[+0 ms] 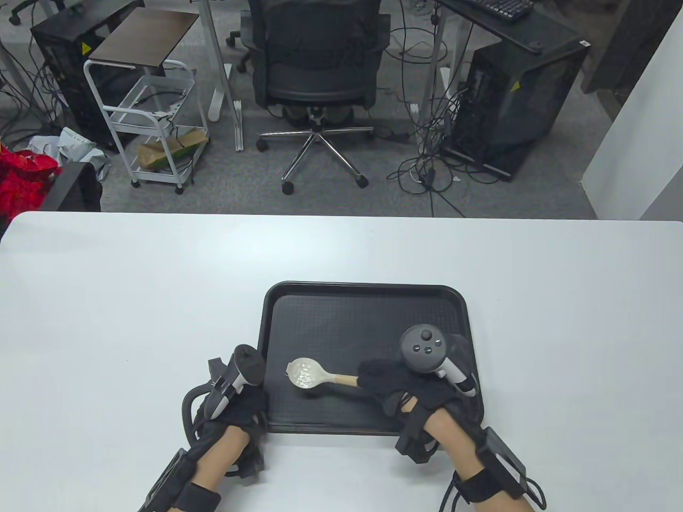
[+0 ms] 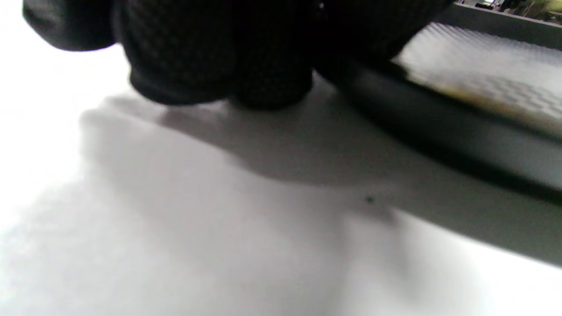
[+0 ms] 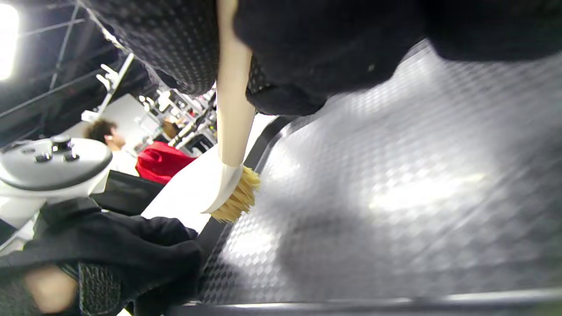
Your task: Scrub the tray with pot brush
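A black textured tray (image 1: 368,304) lies on the white table near the front edge. My right hand (image 1: 392,381) grips the wooden handle of the pot brush (image 1: 309,375). The brush's white head is bristles-down on the tray's left part. In the right wrist view the tan bristles (image 3: 239,199) touch the tray floor (image 3: 395,197) near its rim. My left hand (image 1: 237,405) rests at the tray's front left corner, fingers against its rim. In the left wrist view my gloved fingers (image 2: 219,57) press next to the tray edge (image 2: 439,127).
The white table (image 1: 133,298) stretches wide to the left, right and behind the tray. Beyond its far edge stand an office chair (image 1: 317,69), a white cart (image 1: 155,122) and computer towers on the floor.
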Demonstrator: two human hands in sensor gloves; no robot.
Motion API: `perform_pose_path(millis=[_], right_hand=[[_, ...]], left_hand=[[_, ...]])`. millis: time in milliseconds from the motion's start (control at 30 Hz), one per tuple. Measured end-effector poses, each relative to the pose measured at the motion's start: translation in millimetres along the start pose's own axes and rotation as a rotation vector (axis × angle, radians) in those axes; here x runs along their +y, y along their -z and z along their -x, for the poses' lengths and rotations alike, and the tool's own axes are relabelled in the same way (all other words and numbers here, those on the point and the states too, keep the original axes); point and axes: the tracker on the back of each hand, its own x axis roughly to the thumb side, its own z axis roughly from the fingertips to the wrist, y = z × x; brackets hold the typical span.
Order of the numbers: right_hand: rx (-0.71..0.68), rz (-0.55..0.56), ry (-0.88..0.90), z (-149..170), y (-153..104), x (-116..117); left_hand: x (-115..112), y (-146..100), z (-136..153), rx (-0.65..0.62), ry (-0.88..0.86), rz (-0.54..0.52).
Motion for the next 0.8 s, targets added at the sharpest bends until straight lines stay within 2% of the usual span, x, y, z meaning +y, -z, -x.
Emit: perform_pose_path(millis=[167, 367, 533, 800], right_hand=[[-0.021, 0.039, 0.043, -6.1, 3.2, 27.7], [-0.020, 0.009, -0.010, -8.4, 7.4, 40.4], [0.015, -0.029, -0.047, -4.6, 8.9, 33.2], [0.080, -0.078, -0.095, 9.6, 6.2, 9.2]], left_hand=[[-0.1, -0.2, -0.2, 0.000, 0.002, -0.002], [-0.2, -0.3, -0.3, -0.001, 0.002, -0.001], [-0.4, -0.4, -0.4, -0.001, 0.000, -0.001], [-0.6, -0.4, -0.5, -0.002, -0.001, -0.002]])
